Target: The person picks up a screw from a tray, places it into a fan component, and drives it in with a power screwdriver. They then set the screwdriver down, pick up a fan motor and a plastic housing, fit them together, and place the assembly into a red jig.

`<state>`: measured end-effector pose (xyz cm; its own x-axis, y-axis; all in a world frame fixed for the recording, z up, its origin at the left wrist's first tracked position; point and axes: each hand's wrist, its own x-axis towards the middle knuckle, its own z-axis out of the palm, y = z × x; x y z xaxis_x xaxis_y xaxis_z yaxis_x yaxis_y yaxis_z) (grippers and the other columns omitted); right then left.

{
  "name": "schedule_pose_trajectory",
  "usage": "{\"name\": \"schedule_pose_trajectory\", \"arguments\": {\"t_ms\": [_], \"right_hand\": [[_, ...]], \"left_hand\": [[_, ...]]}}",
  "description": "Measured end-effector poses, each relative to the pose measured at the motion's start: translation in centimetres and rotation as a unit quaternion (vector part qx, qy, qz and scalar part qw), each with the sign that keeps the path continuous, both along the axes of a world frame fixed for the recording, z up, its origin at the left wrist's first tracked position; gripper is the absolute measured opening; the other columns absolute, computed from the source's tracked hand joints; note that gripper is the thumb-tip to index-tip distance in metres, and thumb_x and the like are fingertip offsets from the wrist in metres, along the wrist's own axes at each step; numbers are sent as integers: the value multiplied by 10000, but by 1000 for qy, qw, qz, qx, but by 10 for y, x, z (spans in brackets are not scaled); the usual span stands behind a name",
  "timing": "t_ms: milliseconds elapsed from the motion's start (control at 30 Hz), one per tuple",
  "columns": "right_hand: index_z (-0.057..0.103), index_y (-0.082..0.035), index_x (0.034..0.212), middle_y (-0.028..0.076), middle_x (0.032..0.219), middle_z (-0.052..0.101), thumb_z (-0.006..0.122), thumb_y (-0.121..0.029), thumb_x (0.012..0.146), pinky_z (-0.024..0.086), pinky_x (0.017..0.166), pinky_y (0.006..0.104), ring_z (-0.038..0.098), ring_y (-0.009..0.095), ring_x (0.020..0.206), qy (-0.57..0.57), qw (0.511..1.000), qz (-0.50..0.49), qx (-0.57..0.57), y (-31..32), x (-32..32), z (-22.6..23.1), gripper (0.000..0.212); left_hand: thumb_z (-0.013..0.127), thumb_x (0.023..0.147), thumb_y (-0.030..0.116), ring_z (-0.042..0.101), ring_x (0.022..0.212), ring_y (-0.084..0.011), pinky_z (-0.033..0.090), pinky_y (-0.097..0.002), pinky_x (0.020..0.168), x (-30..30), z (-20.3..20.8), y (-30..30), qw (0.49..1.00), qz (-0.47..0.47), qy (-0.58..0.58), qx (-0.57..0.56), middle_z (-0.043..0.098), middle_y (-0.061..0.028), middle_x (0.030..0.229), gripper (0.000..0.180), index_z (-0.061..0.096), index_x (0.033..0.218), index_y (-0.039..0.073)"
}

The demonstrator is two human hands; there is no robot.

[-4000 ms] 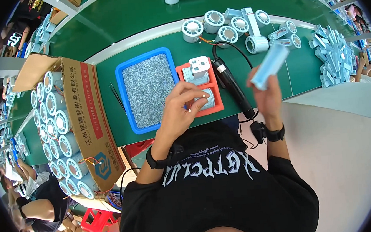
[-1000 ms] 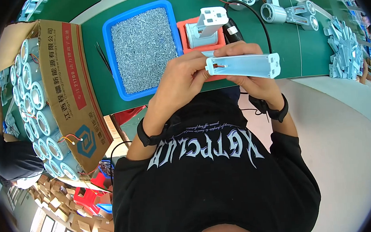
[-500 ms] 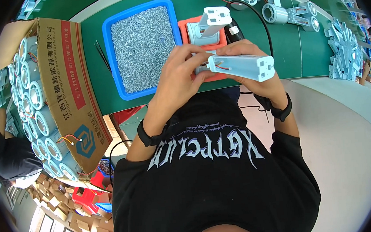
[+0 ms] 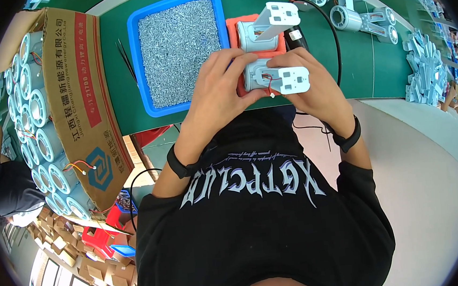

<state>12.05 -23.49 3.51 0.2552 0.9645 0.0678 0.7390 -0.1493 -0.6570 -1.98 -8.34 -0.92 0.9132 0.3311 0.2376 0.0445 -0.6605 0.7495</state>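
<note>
Between my two hands is a pale grey-blue cylindrical housing [image 4: 255,77] with a white slotted bracket [image 4: 294,80] standing up from it and thin red wires with a small plug hanging at its side. My left hand [image 4: 218,84] grips the housing from the left, thumb below and fingers above. From the right, my right hand [image 4: 312,74] curls around it, its fingers partly hidden behind the bracket. Just beyond stands a second housing [image 4: 260,42] with a similar bracket [image 4: 283,15], resting in an orange-red holder [image 4: 232,28]. The held housing's underside is hidden.
A blue tray [image 4: 135,59] of small silver screws stands left of my hands. A black cylindrical tool [image 4: 296,38] with a cable lies at the right. Farther left is a cardboard box [image 4: 75,74] of housings. More housings [image 4: 345,18] and loose brackets [image 4: 425,71] lie on the green table [image 4: 366,70].
The held housing has turned, so its bracket, which stretched out toward the lower right, now points up. Both hands stay on it. The whole view has shifted slightly.
</note>
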Motion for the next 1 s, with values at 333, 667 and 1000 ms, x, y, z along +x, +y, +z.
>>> {"name": "schedule_pose_trajectory", "arguments": {"t_ms": [333,667,1000], "right_hand": [[576,-47,1051,105,1034,598,720,-43,709,482,779,389,574,318,909,-42,999,12,-18,9,-4,6,371],[601,-45,1009,87,928,616,725,-6,686,490,676,365,593,302,795,-114,993,5,-4,15,-12,12,349],[612,-45,1094,121,984,632,724,-11,704,499,696,347,600,303,805,-36,995,-83,47,-7,3,-7,407]], "left_hand": [[828,553,152,541,903,-281,469,-385,794,7,0,5,1000,-12,-12,3,554,-78,924,481,637,987,72],[823,545,133,535,874,-277,468,-376,767,6,-8,5,999,-9,-50,-20,544,-77,891,463,640,961,44],[837,561,121,562,895,-280,480,-380,794,6,6,5,999,-2,-17,-44,590,-81,936,481,643,996,54]]}}
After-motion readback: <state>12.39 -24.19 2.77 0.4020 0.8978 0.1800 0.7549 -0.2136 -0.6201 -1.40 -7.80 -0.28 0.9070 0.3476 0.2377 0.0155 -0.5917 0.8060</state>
